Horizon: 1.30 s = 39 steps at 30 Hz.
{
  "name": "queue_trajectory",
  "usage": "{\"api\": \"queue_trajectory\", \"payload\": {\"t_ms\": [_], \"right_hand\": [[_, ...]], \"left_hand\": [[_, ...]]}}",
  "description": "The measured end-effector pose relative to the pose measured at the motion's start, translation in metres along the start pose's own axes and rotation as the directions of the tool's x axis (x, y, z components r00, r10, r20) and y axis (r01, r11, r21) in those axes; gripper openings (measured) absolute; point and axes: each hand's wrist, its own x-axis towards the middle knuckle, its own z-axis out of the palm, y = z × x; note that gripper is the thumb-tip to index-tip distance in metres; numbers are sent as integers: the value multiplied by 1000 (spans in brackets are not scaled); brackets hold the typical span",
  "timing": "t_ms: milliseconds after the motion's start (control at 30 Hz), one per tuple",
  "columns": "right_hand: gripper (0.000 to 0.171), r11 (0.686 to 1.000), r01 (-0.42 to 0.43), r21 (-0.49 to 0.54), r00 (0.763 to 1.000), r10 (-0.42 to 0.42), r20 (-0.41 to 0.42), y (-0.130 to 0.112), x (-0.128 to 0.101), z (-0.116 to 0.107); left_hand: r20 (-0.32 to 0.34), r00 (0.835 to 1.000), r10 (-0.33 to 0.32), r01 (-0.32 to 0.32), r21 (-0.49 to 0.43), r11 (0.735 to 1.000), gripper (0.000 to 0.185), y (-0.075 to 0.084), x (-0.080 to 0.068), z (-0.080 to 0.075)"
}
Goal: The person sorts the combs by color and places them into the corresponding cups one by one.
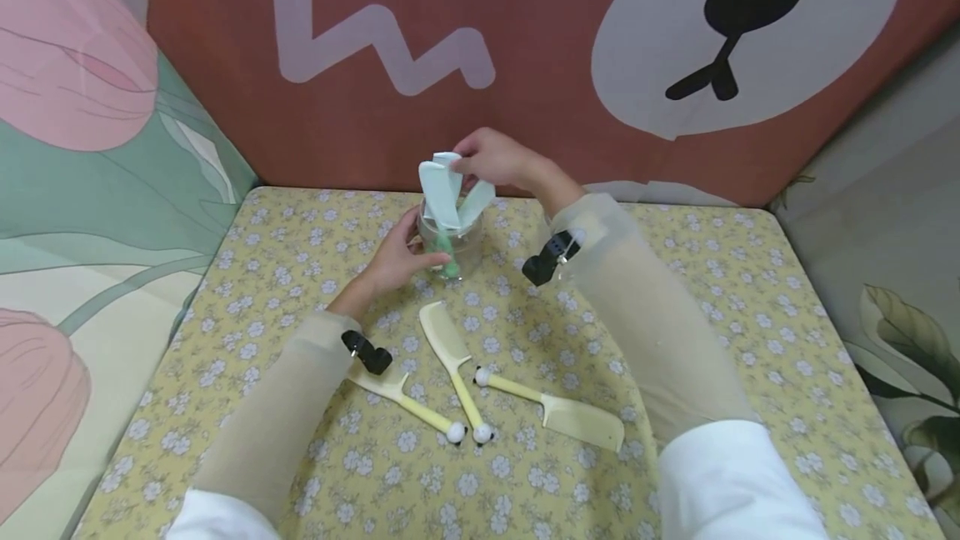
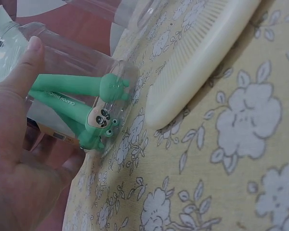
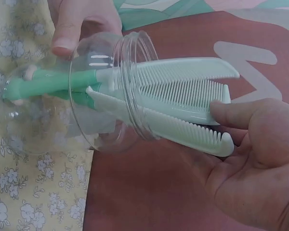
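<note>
Left hand (image 1: 397, 261) grips the jar (image 1: 450, 244) steady; right hand (image 1: 498, 161) fingers pinch the green combs (image 1: 444, 190) at 12 o'clock. Seat them handle-down.

Jar (image 3: 111, 91): clear glossy plastic. Combs (image 3: 183, 101): smooth matt plastic. Tablecloth (image 1: 750, 315): matt printed cloth.

The surface (image 1: 675, 340) is covered by a yellow cloth printed with small white flowers. At the far side it is closed off by a rust-red backdrop (image 1: 525, 48), on which a pale zigzag (image 1: 375, 36) and a white oval with a black mark (image 1: 742, 32) are shown. To the left and right, panels (image 1: 97, 190) painted with pink petals and green leaves are set. Soft, even light is cast throughout.
</note>
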Motion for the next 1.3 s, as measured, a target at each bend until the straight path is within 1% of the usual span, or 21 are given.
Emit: {"api": "queue_trajectory", "payload": {"t_ms": [100,267,433,567,700,833,1033,1200,1300], "right_hand": [[27,1000,0,-8,1000,0,7,1,-1,-2],[28,999,10,-40,1000,-9,20,0,1,-2],[39,996,20,-89,1000,-20,1,-4,-2,-6],[50,988,49,-145,999,-51,-13,-7,-11,-12],[59,981,94,-168,996,-91,24,-6,-28,-19],[66,968,143,-207,989,-134,58,-5,-51,-23],[67,940,192,-281,980,-171,99,-7,-88,-25],[65,928,231,-291,971,-202,127,-7,-117,-20],[65,922,237,-306,969,-202,143,-3,-135,-17]], "left_hand": [[5,1000,-5,5,-9,1000,92,1,0,0],[-2,1000,-13,13,12,1000,93,0,0,-2],[-6,1000,-10,10,21,1000,91,-2,0,-2],[-5,1000,-6,6,17,1000,91,-2,-1,-3],[-5,1000,-7,7,14,1000,91,-3,-2,-2],[-9,1000,-12,12,17,1000,92,-3,-2,-1],[-22,1000,-10,11,32,999,90,-1,-2,-1],[-22,1000,-21,22,33,999,90,1,-3,0],[-22,999,-27,27,24,999,91,1,-3,2]]}}
